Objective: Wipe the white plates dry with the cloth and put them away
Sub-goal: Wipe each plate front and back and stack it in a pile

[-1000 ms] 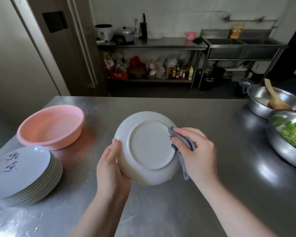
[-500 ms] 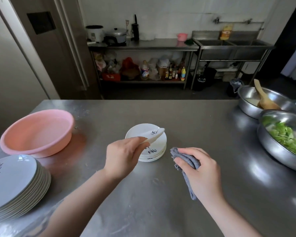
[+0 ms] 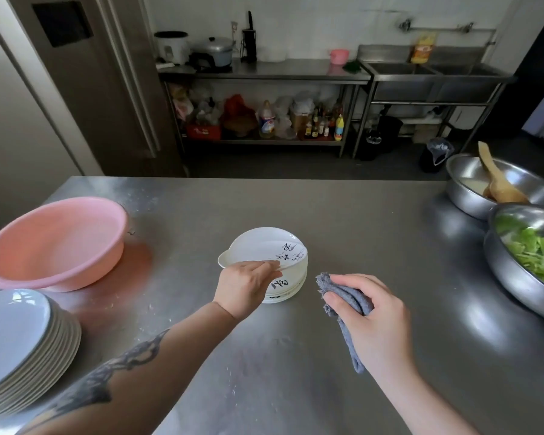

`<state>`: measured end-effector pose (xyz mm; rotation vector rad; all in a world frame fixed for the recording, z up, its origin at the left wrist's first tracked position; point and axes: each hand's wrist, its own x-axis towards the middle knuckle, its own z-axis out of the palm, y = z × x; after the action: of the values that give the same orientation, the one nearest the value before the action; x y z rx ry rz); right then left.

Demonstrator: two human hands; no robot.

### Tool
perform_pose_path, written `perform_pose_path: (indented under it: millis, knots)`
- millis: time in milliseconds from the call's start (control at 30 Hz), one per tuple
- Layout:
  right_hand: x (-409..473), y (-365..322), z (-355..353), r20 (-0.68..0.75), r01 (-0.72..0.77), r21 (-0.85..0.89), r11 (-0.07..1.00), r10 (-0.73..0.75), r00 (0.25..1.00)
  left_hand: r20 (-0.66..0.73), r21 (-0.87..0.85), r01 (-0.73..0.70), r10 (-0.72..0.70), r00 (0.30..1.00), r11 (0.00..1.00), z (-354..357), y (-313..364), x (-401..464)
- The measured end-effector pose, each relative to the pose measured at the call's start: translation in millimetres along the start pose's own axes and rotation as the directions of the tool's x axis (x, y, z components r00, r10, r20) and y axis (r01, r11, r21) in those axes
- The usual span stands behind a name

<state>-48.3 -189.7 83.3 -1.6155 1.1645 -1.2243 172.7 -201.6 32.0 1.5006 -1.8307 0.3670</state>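
A small white plate [image 3: 258,248] with black brush lettering lies tilted on top of a short stack of like plates [image 3: 288,287] in the middle of the steel table. My left hand [image 3: 244,285] pinches this top plate at its near rim. To the right, my right hand [image 3: 371,318] grips a bunched grey cloth [image 3: 343,298], whose tail hangs down toward the table. A tall stack of larger white plates [image 3: 19,346] sits at the table's near left corner.
A pink plastic basin [image 3: 52,243] stands at the left. Two steel bowls sit at the right edge, one with a wooden spoon [image 3: 496,180], one with green leaves [image 3: 534,252]. The steel table [image 3: 327,215] ends at a far edge, with a shelf rack and sink beyond.
The plate was held upright and wiped with the cloth; my left hand has since carried it forward and laid it on the small stack. My right hand drew the cloth away.
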Motion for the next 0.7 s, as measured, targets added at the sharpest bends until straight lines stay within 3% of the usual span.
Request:
perform_pose_path:
  millis: [267, 467, 700]
  knots:
    - [-3.9, 7.3, 9.6, 0.044, -0.022, 0.062, 0.998, 0.019, 0.999, 0.277, -0.207, 0.283, -0.221, 0.935, 0.936, 18.1, -5.8, -14.4]
    - [-2.9, 13.2, 7.7, 0.043, -0.025, 0.033, 0.999, 0.023, 0.999, 0.464, -0.207, 0.351, -0.225, 0.857, 0.913, 35.9, -16.1, -18.2]
    - [-4.2, 20.5, 3.7, 0.029, -0.046, 0.005, 0.999, 0.046, 0.999, 0.477, -0.194, 0.415, -0.284, 0.832, 0.889, 42.0, -17.3, -22.9]
